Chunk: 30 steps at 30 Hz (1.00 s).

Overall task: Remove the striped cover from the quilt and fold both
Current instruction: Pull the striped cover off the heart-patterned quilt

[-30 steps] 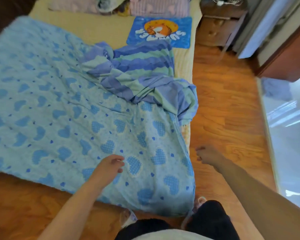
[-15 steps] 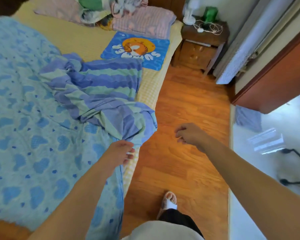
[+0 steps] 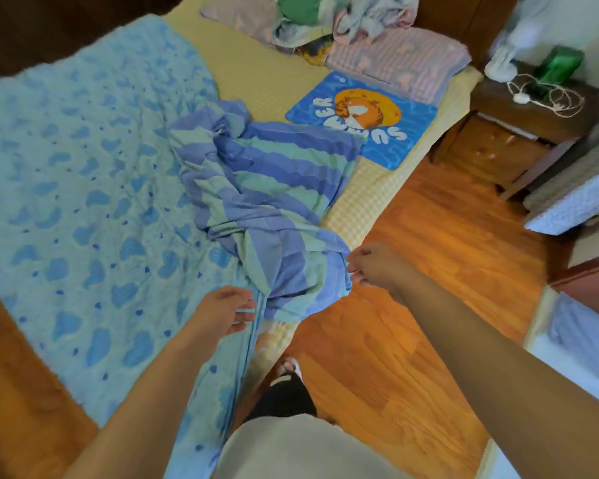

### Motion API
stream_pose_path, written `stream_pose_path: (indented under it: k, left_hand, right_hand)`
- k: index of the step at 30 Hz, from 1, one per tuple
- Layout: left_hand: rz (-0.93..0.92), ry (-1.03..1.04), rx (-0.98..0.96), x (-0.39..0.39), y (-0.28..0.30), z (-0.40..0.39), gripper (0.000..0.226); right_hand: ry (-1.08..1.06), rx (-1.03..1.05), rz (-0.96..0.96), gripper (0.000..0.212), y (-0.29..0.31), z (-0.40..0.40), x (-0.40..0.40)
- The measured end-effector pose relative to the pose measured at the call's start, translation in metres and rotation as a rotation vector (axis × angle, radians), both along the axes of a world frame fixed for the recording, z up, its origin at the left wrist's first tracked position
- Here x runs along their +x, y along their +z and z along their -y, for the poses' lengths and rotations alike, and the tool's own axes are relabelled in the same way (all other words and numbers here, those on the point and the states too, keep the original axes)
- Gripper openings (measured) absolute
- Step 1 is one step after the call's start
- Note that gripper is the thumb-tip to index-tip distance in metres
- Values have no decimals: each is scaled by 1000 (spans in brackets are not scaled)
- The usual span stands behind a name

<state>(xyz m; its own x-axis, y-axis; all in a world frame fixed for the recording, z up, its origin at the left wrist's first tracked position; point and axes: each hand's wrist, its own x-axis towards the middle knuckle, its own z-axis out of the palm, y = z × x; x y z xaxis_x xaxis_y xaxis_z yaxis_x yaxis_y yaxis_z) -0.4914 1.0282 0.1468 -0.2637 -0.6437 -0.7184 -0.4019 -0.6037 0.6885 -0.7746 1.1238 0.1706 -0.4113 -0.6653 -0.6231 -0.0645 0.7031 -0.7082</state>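
A light-blue quilt (image 3: 83, 209) printed with darker blue hearts lies spread flat over the bed, its right edge hanging off the side. A crumpled cover (image 3: 263, 191) striped in purple-blue and green lies bunched on the quilt's right part, its lower end drooping over the bed's edge. My left hand (image 3: 227, 311) hovers with relaxed fingers just left of that drooping end, above the quilt's edge. My right hand (image 3: 374, 266) reaches to the cover's right tip, fingers loosely bent at the fabric; whether they touch it I cannot tell.
A blue cushion (image 3: 363, 119) with an orange picture lies near the pillows (image 3: 395, 60) and a heap of clothes at the bed's head. A wooden nightstand (image 3: 519, 133) carries a fan and a cable. Wooden floor (image 3: 412, 305) runs along the bed's right side.
I have walked along the bed's side toward the striped cover. My left hand left the quilt's lower part and both hands came up to the cover's drooping end.
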Motion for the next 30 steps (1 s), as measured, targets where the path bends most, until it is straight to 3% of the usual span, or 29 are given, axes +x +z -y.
stream_pose_path:
  k: [7, 11, 16, 26, 30]
  left_hand:
    - [-26, 217, 27, -50, -23, 89, 18]
    - [20, 151, 56, -99, -7, 131, 17]
    - [24, 116, -46, -171, 6, 201, 14]
    - [196, 429, 67, -322, -78, 264, 14]
    - [498, 163, -41, -386, -135, 261, 11]
  right_hand:
    - [87, -5, -7, 13, 5, 114, -63]
    - [-62, 1, 27, 14, 9, 136, -135]
    - [-132, 20, 12, 16, -20, 194, -211]
    - [275, 178, 18, 12, -128, 388, -362]
    - [465, 325, -178, 15, -186, 458, -429]
